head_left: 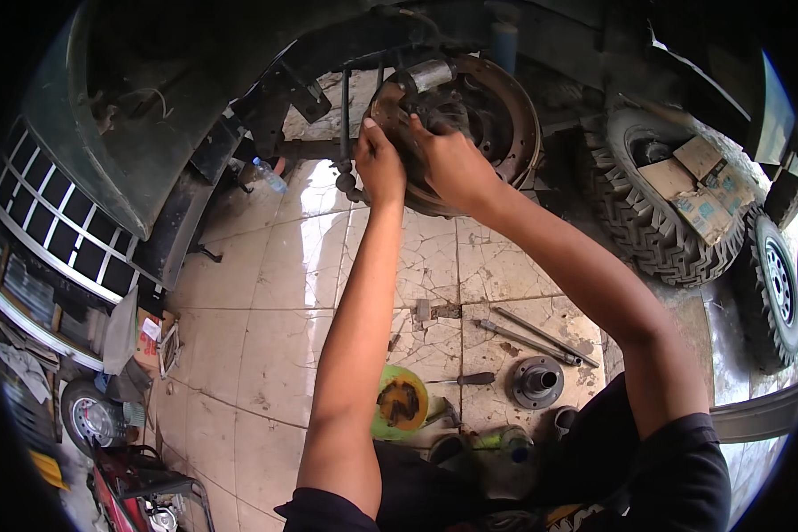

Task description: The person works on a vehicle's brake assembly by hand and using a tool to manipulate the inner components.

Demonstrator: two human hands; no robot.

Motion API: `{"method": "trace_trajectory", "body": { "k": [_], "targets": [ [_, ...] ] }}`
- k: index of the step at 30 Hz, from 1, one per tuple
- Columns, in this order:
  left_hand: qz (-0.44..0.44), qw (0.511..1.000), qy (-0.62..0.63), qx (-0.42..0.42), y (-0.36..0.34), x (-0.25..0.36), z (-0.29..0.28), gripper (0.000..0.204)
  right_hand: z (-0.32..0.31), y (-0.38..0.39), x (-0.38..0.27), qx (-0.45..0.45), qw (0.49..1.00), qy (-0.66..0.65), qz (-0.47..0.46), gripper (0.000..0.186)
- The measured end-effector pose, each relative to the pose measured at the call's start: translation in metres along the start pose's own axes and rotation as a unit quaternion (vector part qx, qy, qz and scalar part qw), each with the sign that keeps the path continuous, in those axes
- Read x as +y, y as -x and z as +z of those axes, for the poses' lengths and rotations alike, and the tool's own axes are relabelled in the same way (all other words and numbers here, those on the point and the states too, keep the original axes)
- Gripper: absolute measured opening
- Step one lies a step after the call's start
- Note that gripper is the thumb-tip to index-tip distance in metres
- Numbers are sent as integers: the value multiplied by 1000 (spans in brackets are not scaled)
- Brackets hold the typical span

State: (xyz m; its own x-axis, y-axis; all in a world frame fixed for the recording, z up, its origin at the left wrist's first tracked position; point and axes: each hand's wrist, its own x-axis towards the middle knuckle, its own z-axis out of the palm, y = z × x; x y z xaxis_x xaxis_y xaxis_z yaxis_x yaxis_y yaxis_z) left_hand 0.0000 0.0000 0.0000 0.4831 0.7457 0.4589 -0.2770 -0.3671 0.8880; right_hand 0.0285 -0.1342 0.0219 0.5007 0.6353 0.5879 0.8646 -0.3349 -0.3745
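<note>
A rusty round brake assembly [514, 115] hangs under dark vehicle bodywork at the top centre, with a silver cylinder [432, 76] at its top. My left hand [381, 164] grips the curved brake shoe [387, 105] on the assembly's left side, thumb upward. My right hand [459, 168] is beside it at the assembly's middle, index finger raised against the metal, other fingers curled and partly hidden; what they hold is unclear. A dark vertical rod [346, 115] with a jointed lower end stands just left of the assembly.
On the cracked tiles [248, 346] lie long bars [541, 332], a screwdriver [474, 379], a flanged hub [536, 381] and a green basin [390, 423]. Large tyres [638, 239], one bearing cardboard [709, 213], stand right; a plastic bottle [269, 175], grille [58, 208] and red machine [115, 492] are left.
</note>
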Motion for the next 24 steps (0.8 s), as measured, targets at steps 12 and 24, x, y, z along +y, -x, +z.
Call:
{"method": "trace_trajectory", "body": {
  "k": [12, 24],
  "targets": [
    [7, 996, -23, -87, -10, -14, -4, 64, -12, 2, 14, 18, 997, -53, -47, 48],
    [58, 995, -31, -74, -13, -22, -11, 65, -7, 2, 6, 28, 997, -60, -37, 53]
  ]
}}
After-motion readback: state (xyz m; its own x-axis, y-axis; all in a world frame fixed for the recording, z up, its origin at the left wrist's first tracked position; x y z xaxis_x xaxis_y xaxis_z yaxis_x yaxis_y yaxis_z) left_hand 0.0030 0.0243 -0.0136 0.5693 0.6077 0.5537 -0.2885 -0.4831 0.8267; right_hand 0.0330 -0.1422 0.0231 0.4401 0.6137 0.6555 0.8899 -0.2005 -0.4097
